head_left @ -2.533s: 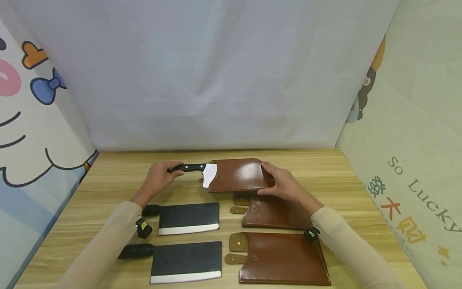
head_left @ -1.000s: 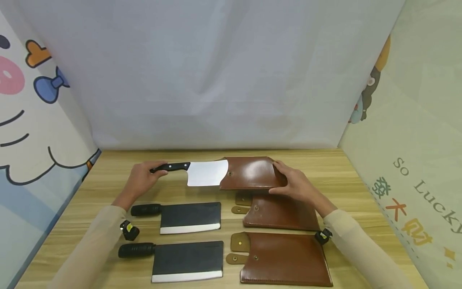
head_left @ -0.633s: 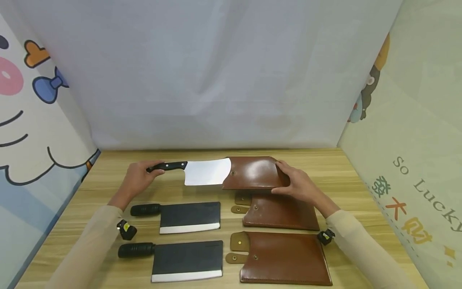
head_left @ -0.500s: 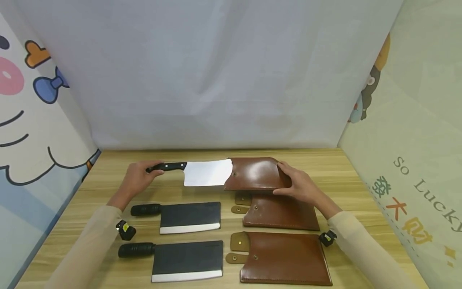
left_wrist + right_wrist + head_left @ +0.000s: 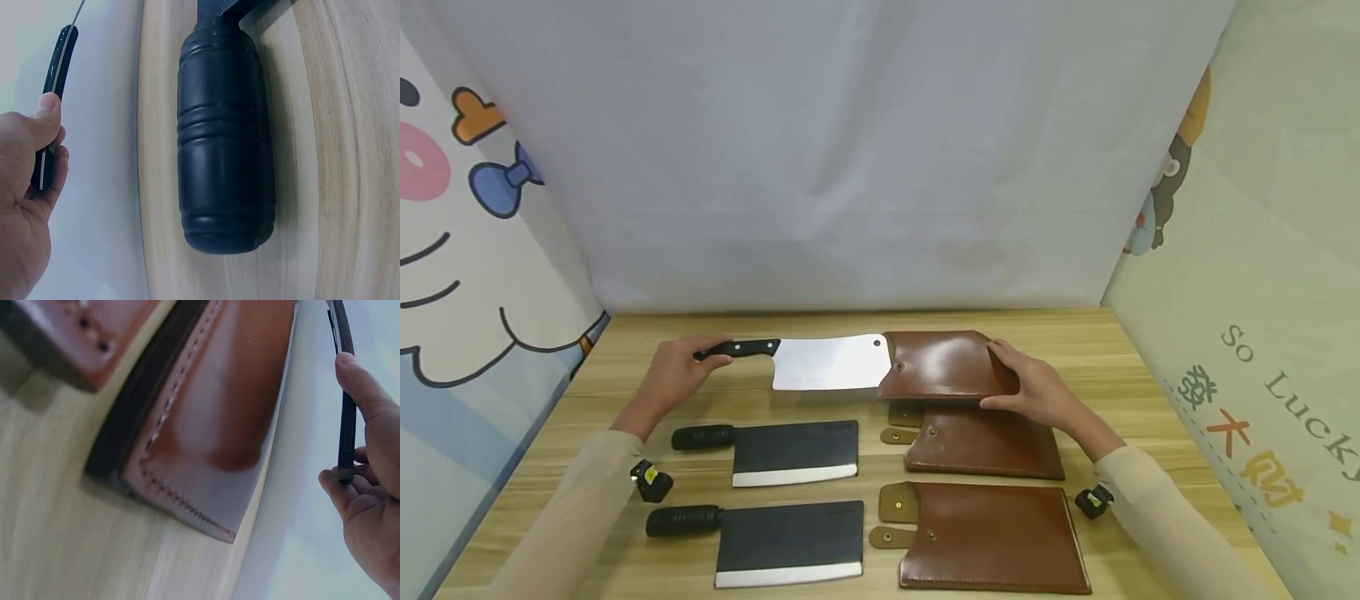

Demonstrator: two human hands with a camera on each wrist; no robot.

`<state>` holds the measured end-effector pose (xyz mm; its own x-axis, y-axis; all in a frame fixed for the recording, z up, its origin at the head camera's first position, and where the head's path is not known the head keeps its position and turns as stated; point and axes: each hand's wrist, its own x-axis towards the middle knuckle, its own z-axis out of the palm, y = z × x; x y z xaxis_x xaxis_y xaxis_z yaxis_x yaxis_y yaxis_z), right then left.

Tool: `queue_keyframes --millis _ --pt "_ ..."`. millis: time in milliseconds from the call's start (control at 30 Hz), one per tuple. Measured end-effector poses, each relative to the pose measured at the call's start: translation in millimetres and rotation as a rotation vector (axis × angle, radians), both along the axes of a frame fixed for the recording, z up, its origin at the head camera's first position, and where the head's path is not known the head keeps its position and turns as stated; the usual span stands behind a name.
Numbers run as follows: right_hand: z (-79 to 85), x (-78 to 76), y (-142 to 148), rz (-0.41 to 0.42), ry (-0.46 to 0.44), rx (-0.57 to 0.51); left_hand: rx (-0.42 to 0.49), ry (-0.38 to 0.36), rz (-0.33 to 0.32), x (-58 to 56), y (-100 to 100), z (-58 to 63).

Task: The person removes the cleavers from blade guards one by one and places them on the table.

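My left hand [image 5: 672, 373] pinches the black riveted handle of a cleaver [image 5: 831, 364] at the far side of the table, thumb along the handle in the left wrist view. Its bright blade points right, and a small hole shows near the top corner at the end. The blade's end lies right at the mouth of a brown leather knife sheath [image 5: 943, 364]. My right hand [image 5: 1043, 395] grips that sheath by its far right end, between thumb and fingers. In the right wrist view the sheath [image 5: 348, 425] is seen edge-on.
Two dark cleavers with black ridged handles lie on the wooden table [image 5: 625, 375], one farther [image 5: 793, 450] and one nearer [image 5: 790, 542]. Right of them lie two more brown sheaths, one farther [image 5: 981, 446] and one nearer [image 5: 996, 537], with tan snap straps. A pale backdrop [image 5: 850, 167] stands behind.
The blade, mostly inside the sheath at first, has slid out leftward until its end is at the mouth. My left hand has moved left and my right hand, with the sheath, right.
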<state>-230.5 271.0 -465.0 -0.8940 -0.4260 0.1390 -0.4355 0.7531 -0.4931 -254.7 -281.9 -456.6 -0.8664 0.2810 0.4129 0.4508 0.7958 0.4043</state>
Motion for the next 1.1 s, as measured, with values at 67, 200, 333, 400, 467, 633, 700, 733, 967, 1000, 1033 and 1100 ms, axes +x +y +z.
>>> queue_keyframes --millis 67,200,333,400,467,633,700,733,967,1000,1033,1100 --pt "0.0 0.2 2.1 -0.002 0.0 0.0 -0.002 0.003 -0.004 -0.7 -2.4 -0.1" --pt "0.5 -0.6 5.4 -0.005 0.005 0.005 -0.001 0.02 -0.006 -2.0 -7.6 0.4" --pt "1.6 -3.0 8.6 -0.004 0.008 -0.001 0.004 0.027 -0.004 -3.9 -14.3 2.4" --pt "2.1 -4.3 10.7 -0.006 0.004 -0.002 0.006 0.023 -0.003 -4.6 -17.4 3.7" --pt "2.5 -6.0 13.2 -0.008 0.0 0.0 0.001 0.026 0.002 -5.0 -19.9 5.2" --pt "2.6 -11.6 19.6 -0.01 -0.006 -0.01 -0.016 0.043 0.01 -6.6 -25.3 6.2" --pt "2.1 -14.3 22.1 -0.013 -0.01 -0.007 -0.022 0.046 0.011 -7.3 -27.3 5.2" --pt "1.5 -15.7 23.4 -0.014 -0.013 -0.004 -0.021 0.043 0.011 -7.7 -28.4 4.4" --pt "-5.4 -24.3 28.3 -0.008 -0.022 0.026 -0.021 0.021 0.007 -10.9 -34.5 -4.2" --pt "-6.6 -25.4 28.7 -0.007 -0.023 0.028 -0.02 0.018 0.006 -11.4 -34.8 -5.3" --pt "-7.8 -26.6 29.1 -0.007 -0.024 0.029 -0.021 0.015 0.004 -11.9 -35.0 -6.3" --pt "-9.9 -28.8 29.7 -0.009 -0.023 0.032 -0.027 0.008 0.001 -13.1 -35.3 -8.1"
